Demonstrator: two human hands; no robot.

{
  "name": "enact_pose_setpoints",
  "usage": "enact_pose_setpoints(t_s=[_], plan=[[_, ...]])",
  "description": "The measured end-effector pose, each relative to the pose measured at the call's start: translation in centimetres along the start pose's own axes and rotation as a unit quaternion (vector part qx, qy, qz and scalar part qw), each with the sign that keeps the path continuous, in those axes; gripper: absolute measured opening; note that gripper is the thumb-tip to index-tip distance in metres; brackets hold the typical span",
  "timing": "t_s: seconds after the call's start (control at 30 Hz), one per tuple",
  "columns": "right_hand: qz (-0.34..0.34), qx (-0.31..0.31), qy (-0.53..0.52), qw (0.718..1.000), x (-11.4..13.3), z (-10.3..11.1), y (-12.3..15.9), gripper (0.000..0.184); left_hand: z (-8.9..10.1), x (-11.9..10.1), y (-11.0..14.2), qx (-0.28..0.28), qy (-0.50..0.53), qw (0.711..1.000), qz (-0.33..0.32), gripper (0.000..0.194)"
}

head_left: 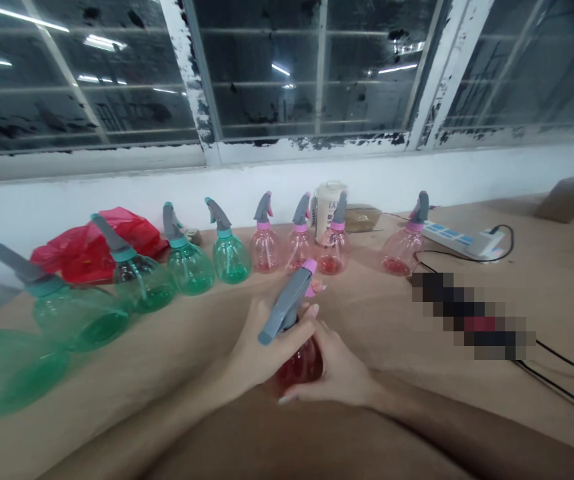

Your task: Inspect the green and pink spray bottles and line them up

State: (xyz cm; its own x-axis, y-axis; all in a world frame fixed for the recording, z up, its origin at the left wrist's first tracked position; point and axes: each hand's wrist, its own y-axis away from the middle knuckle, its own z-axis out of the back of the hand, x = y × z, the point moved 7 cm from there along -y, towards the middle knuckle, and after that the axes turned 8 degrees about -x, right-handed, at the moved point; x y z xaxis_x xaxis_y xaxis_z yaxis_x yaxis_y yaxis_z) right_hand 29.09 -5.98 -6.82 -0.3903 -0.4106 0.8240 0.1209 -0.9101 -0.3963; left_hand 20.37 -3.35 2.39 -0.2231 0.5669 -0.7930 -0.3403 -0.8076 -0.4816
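Note:
Near the front of the table I hold a red spray bottle with a grey and pink trigger head. My left hand is closed around its neck, just below the head. Lower down, my right hand wraps the bottle's round body from the right side. Directly behind stand pink spray bottles, among them one with a pink collar. To the left, several green spray bottles stand in a curved row, with green liquid low inside. Part of the held bottle is hidden by my fingers.
A lone pink bottle stands right, beside a white power strip with a black cable. A pixelated dark object lies in front. Behind are a red plastic bag, a paper cup and a cardboard box.

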Motion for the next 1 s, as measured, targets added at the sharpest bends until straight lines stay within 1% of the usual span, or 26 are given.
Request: enact_pose_setpoints(t_s=[0.07, 0.17, 0.3, 0.4, 0.6, 0.67, 0.77, 0.9, 1.0], plan=[[0.010, 0.004, -0.008, 1.000, 0.1, 0.0, 0.0, 0.100, 0.0, 0.0, 0.1, -0.004, -0.012, 1.000, -0.014, 0.007], [0.012, 0.006, -0.005, 1.000, 0.1, -0.1, 0.0, 0.103, 0.2, 0.0, 0.1, -0.012, -0.027, 0.999, -0.028, 0.006], [0.011, 0.000, 0.004, 1.000, -0.1, -0.1, 0.0, 0.106, 0.1, -0.2, 0.0, -0.006, -0.026, 0.999, -0.032, 0.007], [0.016, 0.002, 0.006, 1.000, 0.0, -0.1, 0.1, 0.105, 0.1, -0.3, 0.0, -0.001, -0.023, 0.999, -0.026, 0.006], [0.026, 0.010, 0.004, 1.000, 0.3, 0.0, 0.0, 0.104, -0.3, -0.5, -0.2, 0.030, -0.025, 0.999, -0.016, 0.018], [0.025, 0.012, 0.000, 1.000, 0.3, 0.0, -0.1, 0.101, -0.5, -0.5, -0.3, 0.038, -0.029, 0.999, -0.012, 0.015], [0.020, 0.009, -0.003, 1.000, 0.4, 0.1, -0.1, 0.096, -0.6, -0.7, -0.4, 0.038, -0.050, 0.998, -0.011, 0.003], [0.012, 0.018, 0.000, 1.000, 0.8, 0.0, -0.2, 0.093, -0.4, -1.5, -0.5, 0.032, -0.075, 0.996, -0.039, 0.010], [0.011, 0.019, 0.007, 1.000, 1.0, 0.0, -0.2, 0.096, -0.3, -1.5, -0.5, 0.041, -0.067, 0.996, -0.030, 0.004]])
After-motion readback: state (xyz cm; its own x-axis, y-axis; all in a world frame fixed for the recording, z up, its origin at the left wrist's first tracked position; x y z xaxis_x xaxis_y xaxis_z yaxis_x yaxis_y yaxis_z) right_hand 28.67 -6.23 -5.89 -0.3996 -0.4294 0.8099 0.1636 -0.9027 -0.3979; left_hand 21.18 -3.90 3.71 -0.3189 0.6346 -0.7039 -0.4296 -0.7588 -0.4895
